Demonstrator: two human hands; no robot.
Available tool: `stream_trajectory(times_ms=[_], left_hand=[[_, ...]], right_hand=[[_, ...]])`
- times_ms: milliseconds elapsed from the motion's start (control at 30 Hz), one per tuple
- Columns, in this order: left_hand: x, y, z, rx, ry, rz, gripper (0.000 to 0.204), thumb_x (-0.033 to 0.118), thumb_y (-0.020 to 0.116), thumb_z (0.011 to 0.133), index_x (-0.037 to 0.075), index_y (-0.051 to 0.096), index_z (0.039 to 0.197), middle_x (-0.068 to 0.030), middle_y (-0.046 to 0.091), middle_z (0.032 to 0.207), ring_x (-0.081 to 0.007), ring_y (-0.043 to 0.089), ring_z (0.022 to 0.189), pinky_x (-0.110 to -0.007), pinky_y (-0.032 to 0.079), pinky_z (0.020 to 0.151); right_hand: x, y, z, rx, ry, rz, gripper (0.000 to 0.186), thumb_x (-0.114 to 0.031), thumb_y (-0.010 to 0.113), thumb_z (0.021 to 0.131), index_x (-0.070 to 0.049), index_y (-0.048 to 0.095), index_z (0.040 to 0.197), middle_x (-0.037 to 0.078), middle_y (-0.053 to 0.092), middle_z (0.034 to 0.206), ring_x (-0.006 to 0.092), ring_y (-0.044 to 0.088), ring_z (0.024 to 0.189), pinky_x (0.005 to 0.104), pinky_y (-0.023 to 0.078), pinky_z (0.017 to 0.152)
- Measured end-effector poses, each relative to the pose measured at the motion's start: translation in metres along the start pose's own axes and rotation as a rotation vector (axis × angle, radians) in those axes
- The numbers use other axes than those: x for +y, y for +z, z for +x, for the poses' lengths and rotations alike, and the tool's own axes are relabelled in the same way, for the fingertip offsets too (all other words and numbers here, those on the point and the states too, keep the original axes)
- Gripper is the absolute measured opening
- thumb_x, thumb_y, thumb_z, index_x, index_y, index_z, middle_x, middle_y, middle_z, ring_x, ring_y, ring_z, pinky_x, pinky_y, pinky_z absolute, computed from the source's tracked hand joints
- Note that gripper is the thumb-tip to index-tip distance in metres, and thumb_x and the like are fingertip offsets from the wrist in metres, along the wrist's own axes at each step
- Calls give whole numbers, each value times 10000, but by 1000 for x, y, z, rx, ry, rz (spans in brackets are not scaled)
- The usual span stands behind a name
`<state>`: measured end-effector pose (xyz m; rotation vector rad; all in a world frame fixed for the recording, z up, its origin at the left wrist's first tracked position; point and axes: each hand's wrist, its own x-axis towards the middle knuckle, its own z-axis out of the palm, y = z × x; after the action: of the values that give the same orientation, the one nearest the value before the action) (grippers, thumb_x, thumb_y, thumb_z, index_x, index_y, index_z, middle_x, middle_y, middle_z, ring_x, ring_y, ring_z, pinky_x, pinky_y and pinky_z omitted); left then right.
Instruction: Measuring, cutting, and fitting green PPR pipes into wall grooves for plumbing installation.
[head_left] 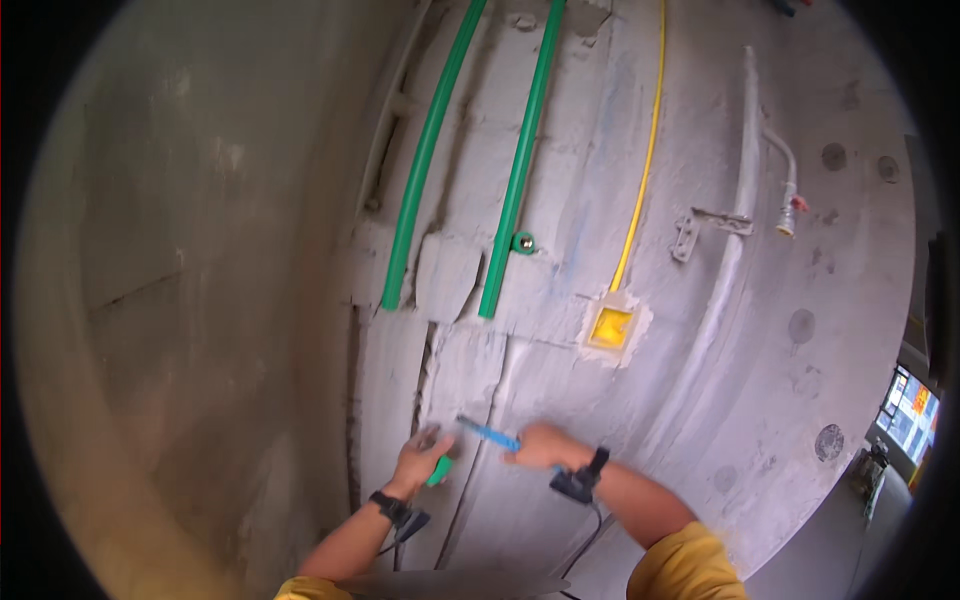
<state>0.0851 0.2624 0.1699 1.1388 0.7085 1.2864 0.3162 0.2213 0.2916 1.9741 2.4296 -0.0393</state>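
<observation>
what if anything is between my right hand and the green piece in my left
Nothing visible: only wall shows behind the gap from the right hand to the green piece in the left hand. The right hand's blue tool slants above that gap.

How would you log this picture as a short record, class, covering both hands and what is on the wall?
Left hand: closed on a small green piece, exact kind unclear
Right hand: gripping a blue tool that points toward the left hand
Pipes: two green pipes, side by side, lower ends above the hands
Yellow line: runs down to a yellow box set in the wall
Bracket: metal, at a pale pipe
Wall: grey, unpainted-looking
</observation>
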Motion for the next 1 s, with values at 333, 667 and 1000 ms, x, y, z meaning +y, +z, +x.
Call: stream_trajectory(times_ms=[333,667,1000], left_hand=[[-243,-171,-198,328,-814,-96,290,332,559,922,57,579,831,-98,590,737,-242,583,605,-390,487,505],[-32,-42,-88,116,74,754,601,167,764,754,22,539,1292,-176,678,1071,-259,650,983,-363,514,865],[113,89,86,361,999,786,416,52,790,786,-19,586,1142,-66,642,1032,-125,595,914,-264,496,824]], right_hand=[[20,360,-123,-629,197,494,617,-619,631,808,-13,712,885,176,695,824,308,668,798,403,501,726],[30,449,-201,-759,161,648,633,-609,664,780,-9,728,970,151,705,872,293,651,780,413,504,740],[51,465,-261,-652,371,871,680,-609,693,768,37,698,981,161,704,895,301,654,800,406,508,735]])
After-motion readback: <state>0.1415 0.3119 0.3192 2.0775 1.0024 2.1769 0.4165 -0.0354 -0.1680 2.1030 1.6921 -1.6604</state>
